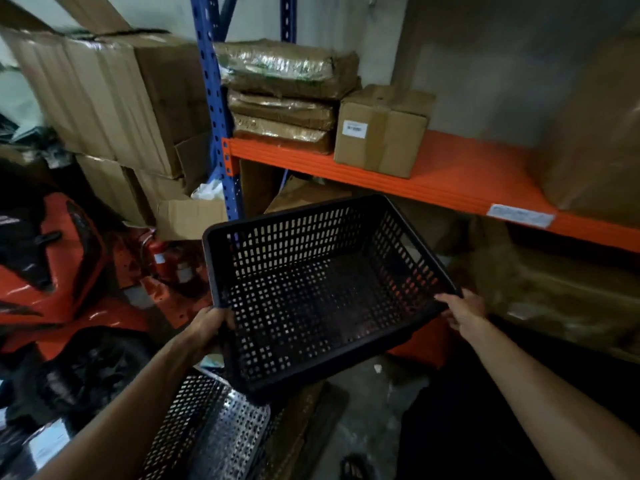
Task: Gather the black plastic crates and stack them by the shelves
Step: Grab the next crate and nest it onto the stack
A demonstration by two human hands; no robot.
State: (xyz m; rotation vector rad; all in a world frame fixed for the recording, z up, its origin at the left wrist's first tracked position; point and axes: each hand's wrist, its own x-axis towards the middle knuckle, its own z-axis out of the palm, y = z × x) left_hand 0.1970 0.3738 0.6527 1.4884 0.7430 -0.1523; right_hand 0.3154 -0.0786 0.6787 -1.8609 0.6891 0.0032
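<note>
Your left hand (211, 325) grips the near-left corner of the black crate (322, 289), fingers wrapped over the rim. Your right hand (462, 311) holds the near-right corner, fingertips on the rim. Crate empty, in the air, tilted toward you, in front of the orange shelf (450, 174). Below it, at your left forearm, lies another perforated crate (211, 431) on the floor. Small cardboard box (381, 131) sits on the shelf's front edge.
</note>
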